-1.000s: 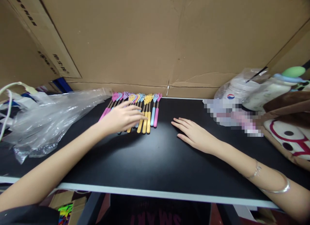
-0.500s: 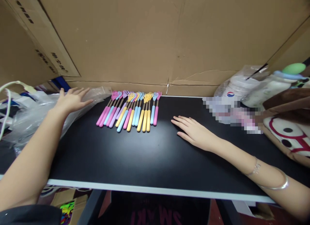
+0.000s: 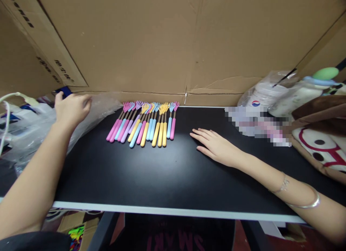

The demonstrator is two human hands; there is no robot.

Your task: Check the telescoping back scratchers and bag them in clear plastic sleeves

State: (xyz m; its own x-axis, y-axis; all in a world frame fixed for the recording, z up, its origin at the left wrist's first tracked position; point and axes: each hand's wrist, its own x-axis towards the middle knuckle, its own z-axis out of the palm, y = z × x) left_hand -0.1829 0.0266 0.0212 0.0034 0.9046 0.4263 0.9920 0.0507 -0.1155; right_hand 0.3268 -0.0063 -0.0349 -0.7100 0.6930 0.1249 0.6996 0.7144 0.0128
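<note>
Clear plastic bag (image 3: 101, 104), in head view, lies at left side of black table (image 3: 162, 179), near cardboard wall (image 3: 135, 45). Left hand (image 3: 70, 108) is over bag, fingers curled; whether they pinch plastic, cannot tell. Row of colourful claw-headed sticks (image 3: 145, 131) lies between two hands, handles toward person, claws toward wall. Right hand (image 3: 217, 146) rests palm down on table, right of sticks, fingers extended and slightly spread.
</note>
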